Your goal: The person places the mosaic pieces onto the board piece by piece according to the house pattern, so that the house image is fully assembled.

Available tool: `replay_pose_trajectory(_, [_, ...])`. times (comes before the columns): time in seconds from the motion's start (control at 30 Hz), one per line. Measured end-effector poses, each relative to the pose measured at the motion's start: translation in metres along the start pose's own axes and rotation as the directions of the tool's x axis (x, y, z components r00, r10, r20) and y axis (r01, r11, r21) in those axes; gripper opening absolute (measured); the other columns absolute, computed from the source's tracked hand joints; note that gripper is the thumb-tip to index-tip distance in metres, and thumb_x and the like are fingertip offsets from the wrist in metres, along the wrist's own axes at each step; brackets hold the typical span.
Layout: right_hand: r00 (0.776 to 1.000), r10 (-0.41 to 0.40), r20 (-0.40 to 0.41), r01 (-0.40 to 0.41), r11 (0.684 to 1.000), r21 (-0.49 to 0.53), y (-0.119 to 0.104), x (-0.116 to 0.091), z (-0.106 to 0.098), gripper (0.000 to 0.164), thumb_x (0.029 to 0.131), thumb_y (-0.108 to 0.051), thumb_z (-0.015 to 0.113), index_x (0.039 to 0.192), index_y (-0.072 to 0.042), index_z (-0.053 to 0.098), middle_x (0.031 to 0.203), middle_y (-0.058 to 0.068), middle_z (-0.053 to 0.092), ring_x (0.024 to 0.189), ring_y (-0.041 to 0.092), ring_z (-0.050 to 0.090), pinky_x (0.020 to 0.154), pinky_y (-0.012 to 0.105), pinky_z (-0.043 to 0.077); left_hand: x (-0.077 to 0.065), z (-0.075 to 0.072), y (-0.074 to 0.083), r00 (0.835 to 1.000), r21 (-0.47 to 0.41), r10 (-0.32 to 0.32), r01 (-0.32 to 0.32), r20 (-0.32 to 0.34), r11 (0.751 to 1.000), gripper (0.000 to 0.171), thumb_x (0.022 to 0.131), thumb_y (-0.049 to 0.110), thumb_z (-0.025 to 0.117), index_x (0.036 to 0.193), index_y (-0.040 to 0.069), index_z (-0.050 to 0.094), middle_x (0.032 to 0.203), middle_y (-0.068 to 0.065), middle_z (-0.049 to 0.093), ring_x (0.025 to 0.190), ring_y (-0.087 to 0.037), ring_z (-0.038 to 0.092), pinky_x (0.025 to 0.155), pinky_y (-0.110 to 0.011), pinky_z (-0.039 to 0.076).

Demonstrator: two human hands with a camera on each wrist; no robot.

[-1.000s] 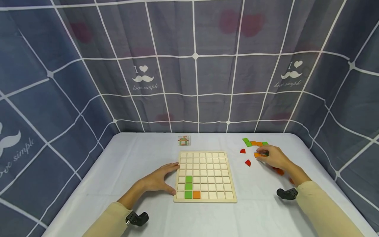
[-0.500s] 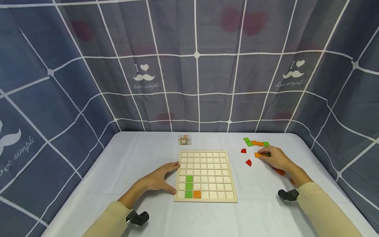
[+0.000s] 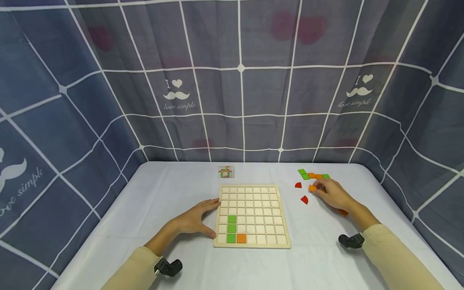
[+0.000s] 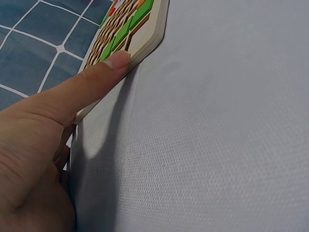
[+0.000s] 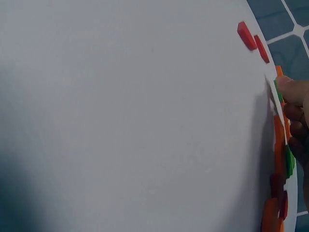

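Observation:
A square wooden grid board lies on the white table. Three green tiles stand in one column of it, with an orange tile beside the lowest. My left hand rests at the board's left edge, fingers and thumb spread; in the left wrist view the thumb touches the rim. Over the loose pieces at the right, my right hand pinches another orange tile at its fingertips. The right wrist view catches only the thumb and fingers at its edge.
Two red quarter-round pieces lie between board and right hand. Behind that hand sit loose green tiles and orange tiles. More orange pieces are partly hidden under the right wrist. A small pattern card lies beyond the board.
The right hand has shifted slightly left and away from the body, and the orange tile at its fingertips has moved with it. The left hand and the board have stayed put.

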State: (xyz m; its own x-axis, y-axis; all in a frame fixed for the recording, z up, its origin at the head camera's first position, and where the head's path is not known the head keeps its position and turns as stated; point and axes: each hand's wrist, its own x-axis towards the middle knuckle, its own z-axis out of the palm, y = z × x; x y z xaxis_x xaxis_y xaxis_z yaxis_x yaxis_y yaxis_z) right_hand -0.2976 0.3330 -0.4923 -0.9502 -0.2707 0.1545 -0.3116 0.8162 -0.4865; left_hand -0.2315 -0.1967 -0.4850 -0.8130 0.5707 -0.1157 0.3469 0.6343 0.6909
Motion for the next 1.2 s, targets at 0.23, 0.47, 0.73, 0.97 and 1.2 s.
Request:
replay_pose_trajectory(0.23, [0.997,-0.081,0.005,0.081,0.997,0.013,-0.027,0.007,0.002,0.022,0.096,-0.01,0.072,0.114,0.001,0.071,0.097,0.003,0.066,0.089,0.023,0.057,0.082,0.044,0.052,0.0,-0.001,0.001,1.0,0.009,-0.004,0.004,-0.006,1.0,0.112,0.069,0.039,0.097,0.161,0.012,0.039,0.169,-0.003,0.027,0.154,-0.037,0.017,0.12,-0.062,0.017])
replay_pose_trajectory(0.47, [0.985,-0.172,0.019,0.171,0.984,0.04,-0.058,0.01,0.011,0.021,0.095,-0.008,0.073,0.114,0.001,0.07,0.105,0.006,0.069,0.096,0.027,0.061,0.089,0.051,0.054,0.001,0.0,0.0,1.0,0.016,-0.014,0.014,-0.001,1.0,0.112,0.069,0.042,0.096,0.161,0.013,0.038,0.169,-0.001,0.027,0.155,-0.035,0.017,0.121,-0.061,0.017])
replay_pose_trajectory(0.73, [0.953,-0.299,0.057,0.297,0.954,0.043,-0.095,0.006,0.022,0.016,0.095,-0.005,0.072,0.111,-0.004,0.07,0.103,0.0,0.068,0.092,0.021,0.058,0.083,0.044,0.052,-0.001,0.001,-0.001,1.0,0.021,-0.022,0.022,0.0,1.0,0.113,0.068,0.044,0.096,0.161,0.015,0.039,0.169,0.0,0.027,0.155,-0.036,0.018,0.12,-0.062,0.017])
replay_pose_trajectory(0.97, [0.936,-0.333,0.111,0.329,0.943,0.059,-0.119,-0.001,0.033,0.019,0.096,-0.014,0.075,0.113,-0.008,0.07,0.106,-0.006,0.066,0.096,0.016,0.058,0.087,0.041,0.053,-0.001,0.0,0.0,1.0,0.026,-0.006,0.006,-0.001,1.0,0.112,0.069,0.044,0.096,0.161,0.014,0.039,0.169,-0.001,0.027,0.155,-0.036,0.017,0.12,-0.062,0.017])
replay_pose_trajectory(1.2, [0.899,-0.405,0.168,0.396,0.914,0.084,-0.141,-0.012,0.043,0.015,0.097,-0.018,0.074,0.111,-0.014,0.07,0.103,-0.012,0.063,0.097,0.016,0.059,0.086,0.037,0.053,-0.002,0.001,0.0,1.0,0.022,-0.024,0.024,-0.003,0.999,0.112,0.068,0.043,0.096,0.161,0.015,0.039,0.169,0.0,0.027,0.155,-0.036,0.018,0.12,-0.063,0.017])
